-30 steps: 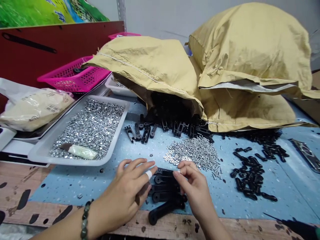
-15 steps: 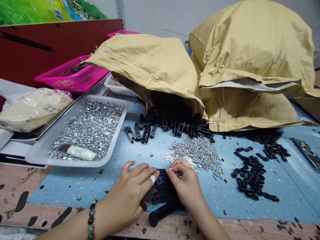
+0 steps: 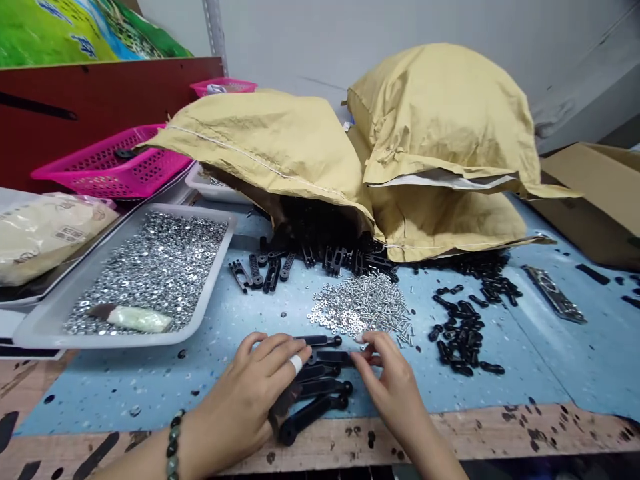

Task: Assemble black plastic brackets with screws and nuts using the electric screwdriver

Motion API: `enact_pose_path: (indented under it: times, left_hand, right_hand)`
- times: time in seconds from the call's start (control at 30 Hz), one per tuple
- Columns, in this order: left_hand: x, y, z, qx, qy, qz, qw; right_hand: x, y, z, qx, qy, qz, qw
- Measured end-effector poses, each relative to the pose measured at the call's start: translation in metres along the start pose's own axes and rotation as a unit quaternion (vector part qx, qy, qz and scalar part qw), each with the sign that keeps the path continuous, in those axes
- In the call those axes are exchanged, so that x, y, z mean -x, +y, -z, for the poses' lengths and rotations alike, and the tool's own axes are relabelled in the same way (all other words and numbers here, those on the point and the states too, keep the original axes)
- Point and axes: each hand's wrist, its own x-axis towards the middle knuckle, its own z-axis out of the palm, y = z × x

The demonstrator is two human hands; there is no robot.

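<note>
Two bare hands work over a row of long black plastic arms point(image 3: 323, 381) lying side by side at the near edge of a pale blue speckled mat point(image 3: 540, 360) on a worn wooden counter point(image 3: 500, 437). The left hand point(image 3: 250, 393), with a dark green bead bracelet point(image 3: 173, 443) at the wrist and a band of white tape point(image 3: 296, 364) on one finger, lies flat with fingers spread wide, its tips resting on the arms' left ends. The right hand point(image 3: 395, 387) is drawn into a narrow pinch at the top arm's right end; whether it holds anything cannot be told. At twelve o'clock from the hands, just beyond the fingertips, sits a loose heap of small silver screws point(image 3: 360, 308). At ten o'clock a shallow grey plastic tray point(image 3: 125, 340) holds shiny metal nuts, with a pink perforated plastic basket point(image 3: 110, 167) farther back. At two o'clock lies a scatter of small black plastic links point(image 3: 460, 330). Across the far side, from eleven to one o'clock, bulky tan paper sacks point(image 3: 440, 113) are piled, one spilling black parts onto the mat. A brown cardboard box point(image 3: 595, 193) stands at the right edge.
</note>
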Motion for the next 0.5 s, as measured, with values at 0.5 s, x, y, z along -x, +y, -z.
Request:
enact_pose_path:
  times: [0.5]
  left_hand:
    - [-0.011, 0.017, -0.007, 0.018, -0.051, 0.006, 0.999]
  right_hand:
    - [0.008, 0.019, -0.014, 0.134, 0.069, 0.356, 0.922]
